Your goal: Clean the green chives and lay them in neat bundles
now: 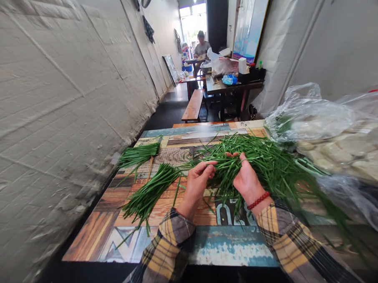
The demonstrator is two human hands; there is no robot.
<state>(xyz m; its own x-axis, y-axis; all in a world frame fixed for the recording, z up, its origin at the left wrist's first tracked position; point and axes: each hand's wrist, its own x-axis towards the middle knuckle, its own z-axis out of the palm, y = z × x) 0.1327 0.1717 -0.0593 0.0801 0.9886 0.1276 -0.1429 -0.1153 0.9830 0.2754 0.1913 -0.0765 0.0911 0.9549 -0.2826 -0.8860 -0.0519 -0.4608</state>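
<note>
A loose heap of green garlic chives [263, 161] spreads over the right half of the table. At its near side, my right hand [248, 179], with a red bead bracelet at the wrist, is turned palm inward with its fingers curled around some chives. My left hand [198, 181] is just to the left of it, thumb and forefinger pinched on a thin chive stalk at the heap's edge. Two neat chive bundles lie left of my hands: a nearer bundle [154, 190] and a farther bundle [140, 154].
The patchwork wood-pattern table [231, 241] borders a white brick wall [58, 111] on the left. Clear plastic bags [339, 139] with pale contents stand at the right. Beyond are a bench [193, 105], a cluttered second table [222, 88] and a seated person [202, 48].
</note>
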